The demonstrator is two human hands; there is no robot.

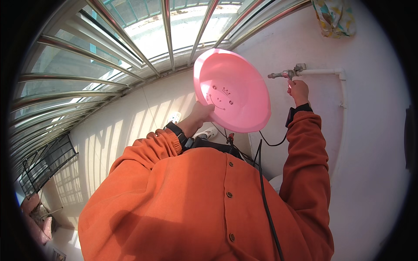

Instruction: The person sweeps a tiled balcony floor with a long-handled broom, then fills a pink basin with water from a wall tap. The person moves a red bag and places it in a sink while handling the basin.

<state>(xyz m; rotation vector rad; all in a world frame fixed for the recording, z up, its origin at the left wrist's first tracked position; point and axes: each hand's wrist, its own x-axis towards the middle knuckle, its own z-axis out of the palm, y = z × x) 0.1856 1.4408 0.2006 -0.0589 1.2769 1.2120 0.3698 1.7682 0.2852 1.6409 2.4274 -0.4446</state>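
My left hand point(204, 113) grips the near left rim of a pink plastic basin point(241, 81), thumb on the inner side. The basin is tilted, its inside turned up towards me, with a printed smiling face and a small crown; I see no water in it. To its right, a metal tap point(283, 74) sticks out from the white wall, its spout pointing left at the basin but apart from it. My right hand point(298, 91) holds the tap's handle from below, fingers curled round it. No stream shows at the spout.
A white pipe point(321, 72) runs from the tap and bends down the wall. Metal window bars point(168, 36) line the left and far side. Black cables point(263, 195) hang along my front. A black rack point(49, 163) stands at far left; a patterned bag point(336, 19) hangs upper right.
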